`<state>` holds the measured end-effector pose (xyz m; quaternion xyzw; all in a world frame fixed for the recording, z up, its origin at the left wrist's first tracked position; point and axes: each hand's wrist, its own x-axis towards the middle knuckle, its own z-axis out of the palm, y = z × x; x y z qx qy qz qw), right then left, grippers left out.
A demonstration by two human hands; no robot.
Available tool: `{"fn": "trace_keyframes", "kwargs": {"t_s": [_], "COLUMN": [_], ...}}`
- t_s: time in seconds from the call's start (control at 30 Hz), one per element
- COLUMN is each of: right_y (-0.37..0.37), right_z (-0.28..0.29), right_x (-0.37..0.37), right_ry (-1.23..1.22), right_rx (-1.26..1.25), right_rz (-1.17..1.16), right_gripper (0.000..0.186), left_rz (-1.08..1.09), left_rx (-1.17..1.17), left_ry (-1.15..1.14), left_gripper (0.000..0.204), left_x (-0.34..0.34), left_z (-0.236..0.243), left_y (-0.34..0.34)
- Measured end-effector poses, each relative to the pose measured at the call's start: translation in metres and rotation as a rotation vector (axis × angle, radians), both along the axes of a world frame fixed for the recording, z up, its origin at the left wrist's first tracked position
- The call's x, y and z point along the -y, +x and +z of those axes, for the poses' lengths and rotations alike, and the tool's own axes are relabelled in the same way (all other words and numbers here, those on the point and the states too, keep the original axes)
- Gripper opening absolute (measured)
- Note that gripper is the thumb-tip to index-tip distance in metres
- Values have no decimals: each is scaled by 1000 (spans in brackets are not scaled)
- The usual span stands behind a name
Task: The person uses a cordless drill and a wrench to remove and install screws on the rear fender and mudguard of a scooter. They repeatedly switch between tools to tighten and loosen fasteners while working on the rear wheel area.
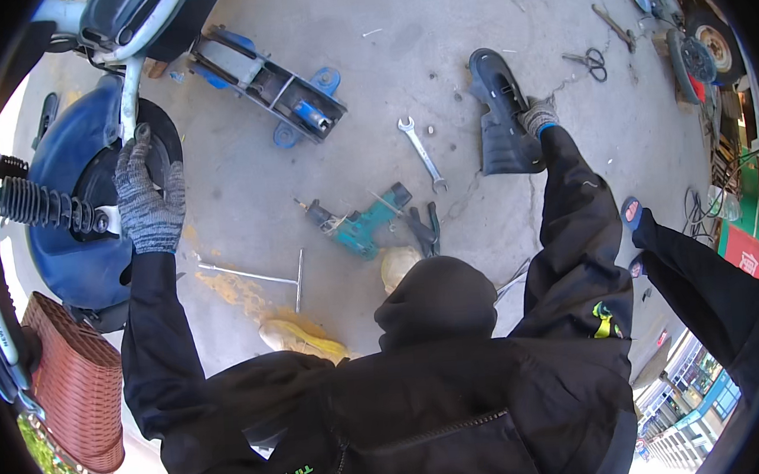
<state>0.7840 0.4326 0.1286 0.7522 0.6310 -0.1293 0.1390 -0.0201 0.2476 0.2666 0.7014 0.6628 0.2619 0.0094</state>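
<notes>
My left hand, in a grey knit glove, rests on the black rear wheel of a blue scooter at the left. Its fingers curl over the tyre beside a pale frame tube. My right hand, also gloved, grips the edge of a black plastic cover panel lying on the concrete floor at the upper right. Both black sleeves reach out from the lower edge.
On the concrete lie a blue floor jack, a teal power drill, a spanner, pliers, a T-handle wrench, scissors and a yellowish rag. A woven basket hangs at lower left. A spare wheel sits far right.
</notes>
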Motion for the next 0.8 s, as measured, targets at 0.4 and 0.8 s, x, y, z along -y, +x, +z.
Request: {"fn": "trace_keyframes", "kwargs": {"t_s": [0.4,0.8], "right_y": [-326,-472], "right_z": [147,111], "right_x": [131,157], "right_ry": [-614,-1038], "right_rx": [-2092,-1812], "right_rz": [-431,-704], "right_gripper": [45,64], "left_rz": [-66,256], "left_rx": [77,1193], "left_ry": [242,-521], "left_gripper": [72,35], "left_x": [71,223], "left_z": [60,50], "left_y": [25,29]}}
